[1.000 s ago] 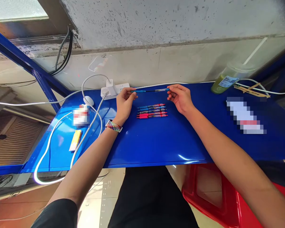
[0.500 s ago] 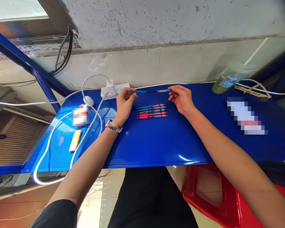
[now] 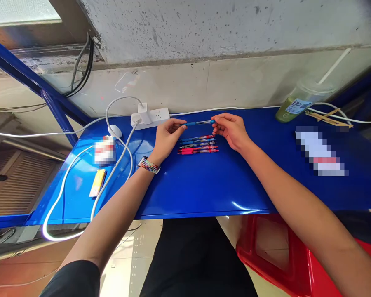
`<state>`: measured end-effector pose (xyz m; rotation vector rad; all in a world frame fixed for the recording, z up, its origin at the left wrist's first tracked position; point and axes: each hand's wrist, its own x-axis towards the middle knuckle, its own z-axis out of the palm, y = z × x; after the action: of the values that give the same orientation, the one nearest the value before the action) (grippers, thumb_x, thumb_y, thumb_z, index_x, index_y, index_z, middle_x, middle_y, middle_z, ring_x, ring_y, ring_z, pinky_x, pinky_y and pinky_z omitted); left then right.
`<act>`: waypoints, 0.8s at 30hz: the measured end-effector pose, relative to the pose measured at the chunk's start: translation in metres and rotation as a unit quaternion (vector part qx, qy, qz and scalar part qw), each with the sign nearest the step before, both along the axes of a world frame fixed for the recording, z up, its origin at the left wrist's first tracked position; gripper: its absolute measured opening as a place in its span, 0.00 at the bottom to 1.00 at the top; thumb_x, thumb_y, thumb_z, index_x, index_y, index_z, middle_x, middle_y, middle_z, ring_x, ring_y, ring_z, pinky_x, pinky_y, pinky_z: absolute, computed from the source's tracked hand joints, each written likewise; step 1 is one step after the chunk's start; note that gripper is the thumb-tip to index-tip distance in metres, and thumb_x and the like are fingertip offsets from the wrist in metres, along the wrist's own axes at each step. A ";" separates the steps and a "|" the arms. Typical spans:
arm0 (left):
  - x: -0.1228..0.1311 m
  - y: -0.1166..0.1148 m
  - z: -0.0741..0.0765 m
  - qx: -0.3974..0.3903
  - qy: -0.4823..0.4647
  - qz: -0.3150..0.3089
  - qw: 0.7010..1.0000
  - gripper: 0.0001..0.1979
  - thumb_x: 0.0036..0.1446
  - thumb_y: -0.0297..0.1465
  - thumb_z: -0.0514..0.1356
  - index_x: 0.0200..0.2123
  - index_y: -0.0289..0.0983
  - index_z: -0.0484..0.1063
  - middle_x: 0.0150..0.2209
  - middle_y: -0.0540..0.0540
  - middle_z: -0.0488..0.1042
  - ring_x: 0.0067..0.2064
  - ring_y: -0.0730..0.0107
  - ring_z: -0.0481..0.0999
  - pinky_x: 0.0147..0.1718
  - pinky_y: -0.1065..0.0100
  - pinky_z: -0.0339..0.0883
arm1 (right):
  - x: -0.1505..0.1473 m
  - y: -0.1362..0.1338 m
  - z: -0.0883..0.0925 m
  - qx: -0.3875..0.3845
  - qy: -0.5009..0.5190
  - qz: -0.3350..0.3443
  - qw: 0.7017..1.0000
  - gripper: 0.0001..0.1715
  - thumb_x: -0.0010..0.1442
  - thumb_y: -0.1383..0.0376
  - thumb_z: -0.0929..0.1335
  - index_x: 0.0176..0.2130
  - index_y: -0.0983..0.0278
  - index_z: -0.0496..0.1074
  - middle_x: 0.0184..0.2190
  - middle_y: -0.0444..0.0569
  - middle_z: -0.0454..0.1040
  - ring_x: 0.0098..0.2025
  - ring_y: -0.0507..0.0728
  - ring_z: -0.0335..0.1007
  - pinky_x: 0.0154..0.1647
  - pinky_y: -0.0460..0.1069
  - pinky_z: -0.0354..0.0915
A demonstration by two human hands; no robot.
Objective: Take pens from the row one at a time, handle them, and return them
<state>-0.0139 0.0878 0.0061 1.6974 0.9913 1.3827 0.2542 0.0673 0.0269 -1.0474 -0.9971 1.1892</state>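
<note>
Over the back of the blue table, a blue pen (image 3: 199, 123) with a clear barrel is held level between my two hands. My left hand (image 3: 167, 137) pinches its blue grip end between thumb and fingers. At the opposite end, my right hand (image 3: 231, 128) grips the pen with closed fingertips. The two halves of the pen meet, with no visible gap. Just below lie several pens side by side, among them a red pen (image 3: 198, 151) nearest me and a blue-gripped pen (image 3: 193, 140) toward the back.
A white power strip (image 3: 159, 117) stands behind my left hand, and a white cable (image 3: 63, 187) loops across the table's left side. A yellow box (image 3: 97, 183) lies there too. On the right are a cup of green drink (image 3: 292, 107) and a blurred object (image 3: 321, 152).
Half a second ago the pen was in two parts with its thin refill exposed between them. My hands have come closer together, and the parts are now joined.
</note>
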 end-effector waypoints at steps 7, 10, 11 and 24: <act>0.002 -0.003 0.005 0.008 0.031 0.005 0.999 0.13 0.73 0.43 0.71 0.38 0.41 0.85 0.33 0.45 0.86 0.34 0.68 0.82 0.36 0.64 0.76 | -0.002 -0.001 0.000 0.016 0.012 0.020 1.000 0.13 0.53 0.57 0.86 0.34 0.59 0.87 0.30 0.46 0.80 0.29 0.52 0.75 0.35 0.50 0.80; 0.002 -0.002 0.005 0.018 0.044 0.019 0.999 0.22 0.77 0.47 0.66 0.33 0.41 0.83 0.28 0.47 0.82 0.30 0.70 0.78 0.34 0.64 0.71 | -0.003 -0.002 0.000 0.024 0.016 0.028 0.999 0.14 0.51 0.57 0.87 0.35 0.59 0.88 0.30 0.46 0.81 0.30 0.52 0.75 0.36 0.50 0.80; 0.001 -0.002 0.004 0.023 0.048 0.023 0.998 0.24 0.78 0.48 0.65 0.31 0.41 0.81 0.26 0.48 0.80 0.29 0.71 0.77 0.34 0.64 0.70 | -0.004 -0.002 0.000 0.027 0.013 0.030 0.999 0.14 0.51 0.58 0.87 0.35 0.59 0.88 0.30 0.46 0.82 0.31 0.52 0.76 0.37 0.50 0.81; 0.004 -0.007 0.006 0.010 0.020 -0.043 0.999 0.11 0.75 0.42 0.67 0.53 0.44 0.81 0.32 0.49 0.79 0.33 0.69 0.79 0.34 0.67 0.73 | -0.006 -0.002 0.000 0.000 0.035 0.033 0.999 0.13 0.55 0.58 0.87 0.33 0.62 0.88 0.27 0.46 0.80 0.26 0.49 0.74 0.30 0.46 0.77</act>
<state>-0.0097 0.0807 0.0120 1.7684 0.9184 1.3121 0.2482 0.0648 0.0266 -0.9719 -0.9824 1.2712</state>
